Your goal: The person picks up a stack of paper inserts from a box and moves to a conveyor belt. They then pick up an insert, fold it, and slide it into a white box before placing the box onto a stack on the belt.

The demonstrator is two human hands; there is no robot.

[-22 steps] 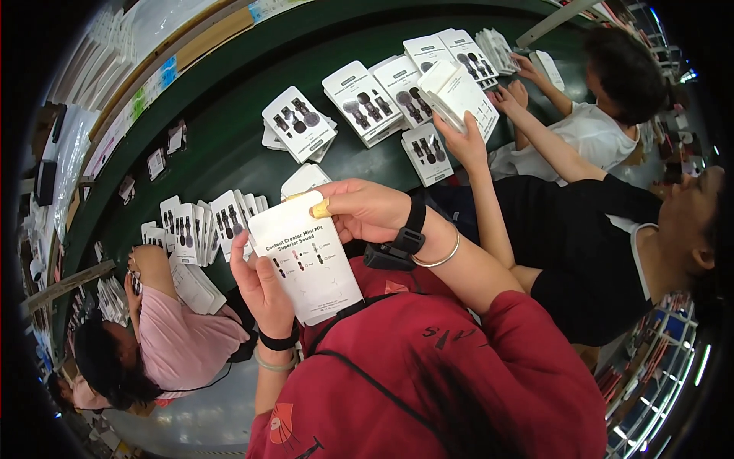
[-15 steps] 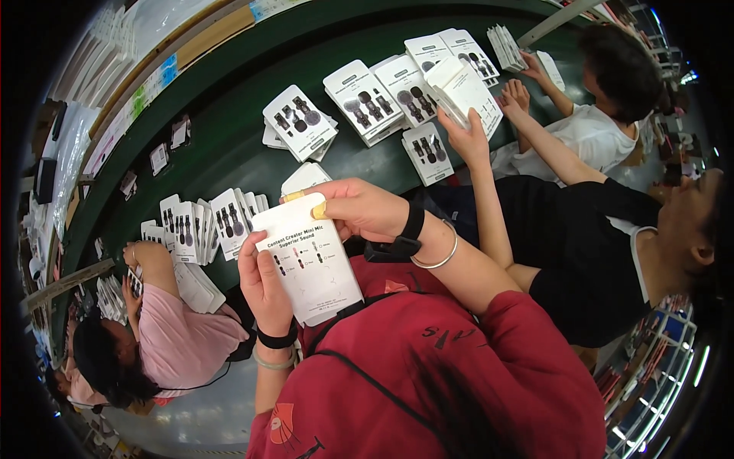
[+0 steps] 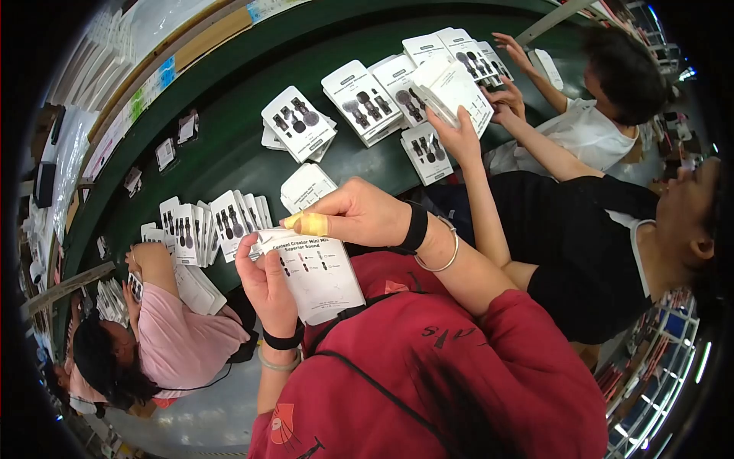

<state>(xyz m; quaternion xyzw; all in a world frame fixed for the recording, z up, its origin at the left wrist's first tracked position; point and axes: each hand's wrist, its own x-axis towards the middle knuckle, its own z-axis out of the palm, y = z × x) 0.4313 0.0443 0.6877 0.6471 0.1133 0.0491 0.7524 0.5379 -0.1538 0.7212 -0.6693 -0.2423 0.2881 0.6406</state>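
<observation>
A flat white cardboard box [image 3: 317, 283] with small microphone pictures on it stands tilted in front of my red shirt. My left hand [image 3: 269, 291] is closed around its left side, thumb on the printed face. At the box's top edge, my right hand [image 3: 353, 216] pinches the top flap, with yellow tape wrapped on its fingers. The flap's fold is partly hidden behind those fingers. Just beyond my right hand, another white box [image 3: 306, 186] lies on the green work surface [image 3: 229, 145].
A small stack of boxes [image 3: 298, 122] lies ahead, with larger stacks [image 3: 363, 103] to its right. More boxes stand in rows [image 3: 229, 222] at left. Co-workers sit on both sides; one in black [image 3: 566, 245] holds several boxes [image 3: 455, 92]. Small dark packets [image 3: 165, 154] lie farther left.
My right hand has moved down a little at the box's top, and the top edge now looks folded. At right, the co-worker's boxes have shifted slightly left.
</observation>
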